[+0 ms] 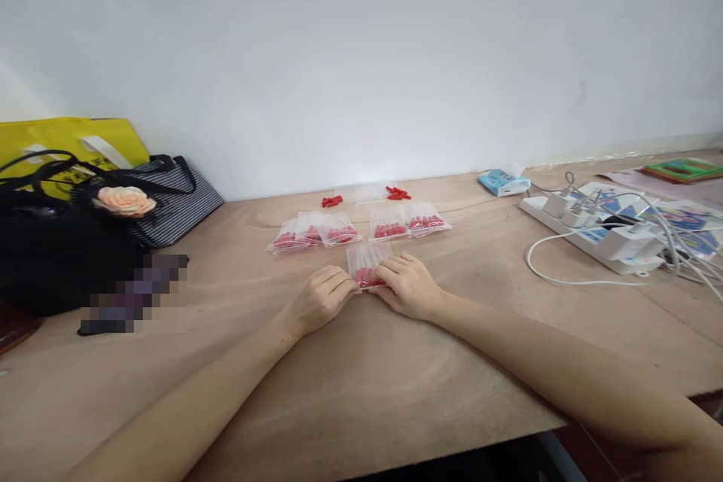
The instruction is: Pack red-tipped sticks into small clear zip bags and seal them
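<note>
Between my two hands lies a small clear plastic bag (368, 263) with several red-ended pieces in a row inside. My left hand (326, 295) is closed, its fingertips pinching the bag's near left corner. On the near right side, my right hand (407, 285) has its bent fingers closed on the bag's edge. Beyond them are more filled bags, a left group (313, 231) and a right group (410, 222). Two small piles of loose red pieces, a left pile (332, 201) and a right pile (398, 193), sit near the wall beside flat clear bags (367, 194).
At right, a white power strip (593, 233) holds several plugs and tangled white cables. A blue packet (502, 182) stands near the wall. On the left are a black bag (62, 256), a striped bag (189, 199) with a peach flower, and a yellow bag (118, 137).
</note>
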Motion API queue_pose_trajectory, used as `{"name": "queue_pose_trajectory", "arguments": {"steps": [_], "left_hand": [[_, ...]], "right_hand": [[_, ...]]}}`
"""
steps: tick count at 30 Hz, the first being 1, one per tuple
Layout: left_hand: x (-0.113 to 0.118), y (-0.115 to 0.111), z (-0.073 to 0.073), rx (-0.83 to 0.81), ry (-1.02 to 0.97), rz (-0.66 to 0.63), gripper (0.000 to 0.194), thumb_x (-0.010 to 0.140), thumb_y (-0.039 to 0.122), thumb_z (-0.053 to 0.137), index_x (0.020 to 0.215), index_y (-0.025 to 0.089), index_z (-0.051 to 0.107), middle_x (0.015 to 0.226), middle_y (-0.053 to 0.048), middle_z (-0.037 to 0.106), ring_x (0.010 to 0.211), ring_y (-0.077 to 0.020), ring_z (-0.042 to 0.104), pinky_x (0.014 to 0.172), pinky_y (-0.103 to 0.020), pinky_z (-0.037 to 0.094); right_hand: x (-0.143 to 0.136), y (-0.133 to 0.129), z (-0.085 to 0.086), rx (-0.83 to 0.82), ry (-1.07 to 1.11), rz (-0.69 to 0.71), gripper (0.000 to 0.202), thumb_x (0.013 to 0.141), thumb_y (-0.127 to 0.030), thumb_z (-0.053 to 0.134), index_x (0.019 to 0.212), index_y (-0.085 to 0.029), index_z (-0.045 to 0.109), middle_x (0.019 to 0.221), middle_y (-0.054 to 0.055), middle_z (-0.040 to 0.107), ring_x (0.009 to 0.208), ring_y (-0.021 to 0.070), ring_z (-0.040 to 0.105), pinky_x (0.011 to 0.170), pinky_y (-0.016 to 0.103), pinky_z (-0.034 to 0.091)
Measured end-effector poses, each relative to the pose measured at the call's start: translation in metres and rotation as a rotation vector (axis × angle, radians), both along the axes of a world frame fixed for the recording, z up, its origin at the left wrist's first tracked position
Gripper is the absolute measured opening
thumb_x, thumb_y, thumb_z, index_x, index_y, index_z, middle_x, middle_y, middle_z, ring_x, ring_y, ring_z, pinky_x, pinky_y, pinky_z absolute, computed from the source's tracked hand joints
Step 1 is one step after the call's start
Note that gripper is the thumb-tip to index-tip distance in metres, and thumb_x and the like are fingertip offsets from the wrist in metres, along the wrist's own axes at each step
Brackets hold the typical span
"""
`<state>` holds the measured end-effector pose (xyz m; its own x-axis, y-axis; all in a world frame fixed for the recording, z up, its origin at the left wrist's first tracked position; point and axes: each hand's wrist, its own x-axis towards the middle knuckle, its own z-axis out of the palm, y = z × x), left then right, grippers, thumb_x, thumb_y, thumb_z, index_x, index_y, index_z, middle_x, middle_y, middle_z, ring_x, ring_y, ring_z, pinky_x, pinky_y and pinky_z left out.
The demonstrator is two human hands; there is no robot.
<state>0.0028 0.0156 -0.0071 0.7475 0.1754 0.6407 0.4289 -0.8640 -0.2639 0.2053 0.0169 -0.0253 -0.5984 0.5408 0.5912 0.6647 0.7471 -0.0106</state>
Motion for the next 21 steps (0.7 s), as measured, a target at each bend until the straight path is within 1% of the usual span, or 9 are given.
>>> {"name": "queue_pose_trajectory", "arguments": {"steps": [3,5,7,10,13,15,17,19,21], "left_hand": [[-0.004,-0.002,0.000,-0.088,-0.042,-0.035,0.007,0.084,0.018,0.050,0.080,0.016,0.056,0.069,-0.002,0.061,0.064,-0.0134,0.054,0.062,-0.026,0.045],[-0.008,0.001,-0.001,-0.143,-0.087,0.014,0.011,0.085,0.024,0.049,0.087,0.015,0.056,0.073,-0.004,0.061,0.069,-0.0154,0.055,0.066,-0.029,0.046],[-0.012,0.007,-0.002,-0.156,-0.153,0.151,0.015,0.085,0.024,0.047,0.093,0.015,0.056,0.081,-0.006,0.062,0.078,-0.0183,0.056,0.072,-0.033,0.045],[-0.022,0.026,-0.007,-0.103,-0.191,0.377,0.019,0.082,0.019,0.047,0.098,0.016,0.056,0.092,-0.008,0.061,0.088,-0.0224,0.054,0.078,-0.038,0.043],[-0.032,0.047,-0.011,-0.041,-0.155,0.494,0.028,0.075,0.015,0.049,0.102,0.017,0.057,0.097,-0.010,0.060,0.093,-0.0263,0.052,0.079,-0.042,0.042],[-0.034,0.059,-0.013,-0.010,-0.133,0.540,0.031,0.072,0.013,0.050,0.103,0.017,0.058,0.098,-0.010,0.060,0.094,-0.0278,0.052,0.080,-0.043,0.042],[-0.033,0.068,-0.014,0.002,-0.107,0.582,0.032,0.071,0.011,0.050,0.102,0.017,0.060,0.099,-0.010,0.061,0.096,-0.0277,0.052,0.082,-0.042,0.041],[-0.030,0.075,-0.014,-0.004,-0.065,0.615,0.032,0.071,0.009,0.050,0.101,0.017,0.061,0.102,-0.010,0.061,0.100,-0.0270,0.051,0.087,-0.042,0.040],[-0.026,0.080,-0.015,-0.012,-0.014,0.630,0.032,0.072,0.008,0.050,0.100,0.017,0.062,0.106,-0.010,0.060,0.104,-0.0266,0.050,0.091,-0.042,0.037]], "right_hand": [[0.010,-0.002,-0.002,-0.090,-0.023,-0.101,0.013,0.085,-0.030,0.046,0.082,-0.018,0.051,0.085,0.004,0.058,0.065,0.0124,0.052,0.051,0.025,0.025],[0.018,-0.001,-0.003,-0.163,0.009,-0.123,0.008,0.085,-0.025,0.043,0.084,-0.019,0.048,0.090,0.004,0.058,0.062,0.0117,0.052,0.048,0.024,0.027],[0.024,0.000,-0.004,-0.236,0.125,-0.092,0.004,0.085,-0.022,0.040,0.085,-0.020,0.043,0.092,0.005,0.057,0.063,0.0121,0.054,0.049,0.023,0.032],[0.031,0.001,-0.006,-0.433,0.426,0.022,0.006,0.088,-0.025,0.036,0.083,-0.021,0.036,0.099,0.007,0.056,0.058,0.0099,0.056,0.049,0.024,0.040],[0.038,0.004,-0.007,-0.617,0.715,0.134,0.016,0.089,-0.035,0.035,0.080,-0.022,0.031,0.097,0.007,0.055,0.058,0.0102,0.059,0.051,0.026,0.047],[0.043,0.009,-0.006,-0.624,0.854,0.193,0.020,0.088,-0.040,0.038,0.079,-0.023,0.030,0.090,0.005,0.056,0.069,0.0135,0.062,0.061,0.030,0.051],[0.048,0.018,-0.002,-0.580,0.949,0.229,0.023,0.086,-0.042,0.041,0.079,-0.023,0.031,0.088,0.004,0.055,0.078,0.0150,0.061,0.071,0.035,0.051],[0.053,0.032,0.002,-0.521,0.978,0.232,0.024,0.085,-0.043,0.042,0.079,-0.023,0.032,0.095,0.005,0.054,0.085,0.0158,0.060,0.076,0.037,0.049],[0.056,0.050,0.006,-0.436,0.923,0.198,0.023,0.086,-0.042,0.043,0.079,-0.023,0.033,0.102,0.007,0.053,0.096,0.0177,0.056,0.081,0.038,0.046]]}}
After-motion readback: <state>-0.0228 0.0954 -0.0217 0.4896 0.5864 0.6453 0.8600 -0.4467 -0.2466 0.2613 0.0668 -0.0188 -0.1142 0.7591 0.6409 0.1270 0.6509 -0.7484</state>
